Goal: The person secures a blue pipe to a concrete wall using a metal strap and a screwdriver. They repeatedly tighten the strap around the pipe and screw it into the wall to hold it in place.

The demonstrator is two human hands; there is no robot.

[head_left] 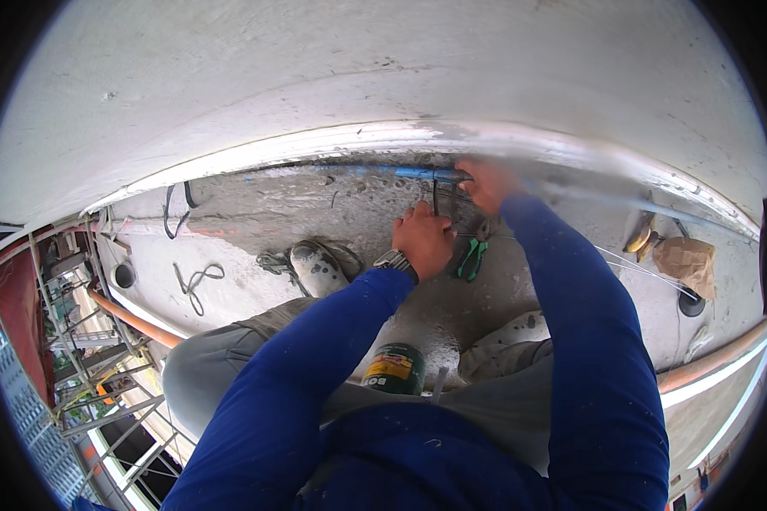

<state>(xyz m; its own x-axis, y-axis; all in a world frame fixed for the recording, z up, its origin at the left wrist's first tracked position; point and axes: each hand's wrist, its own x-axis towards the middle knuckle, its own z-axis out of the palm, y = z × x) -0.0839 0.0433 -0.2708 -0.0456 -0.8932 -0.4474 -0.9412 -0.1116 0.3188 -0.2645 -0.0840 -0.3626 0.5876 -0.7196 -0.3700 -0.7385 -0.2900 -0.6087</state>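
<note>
A blue pipe (407, 172) runs along the foot of the white wall. My right hand (487, 184) is closed at the pipe, with thumb and fingers on either side of it. Just below, my left hand (423, 240) has its fingers bent together around the lower end of a dark narrow strip (436, 198), which reaches up to the pipe. What else those fingers may hold is hidden. Pliers with green and black handles (471, 259) lie on the concrete to the right of my left hand. A dark green can (395, 368) stands between my legs.
Dark straps (198, 285) lie on the ledge at the left. On the right are a brown paper bag (687, 262), thin pale rods (643, 267) and a round dark hole (691, 303). An orange pipe (132, 316) follows the near edge; scaffolding (81, 358) stands beyond it.
</note>
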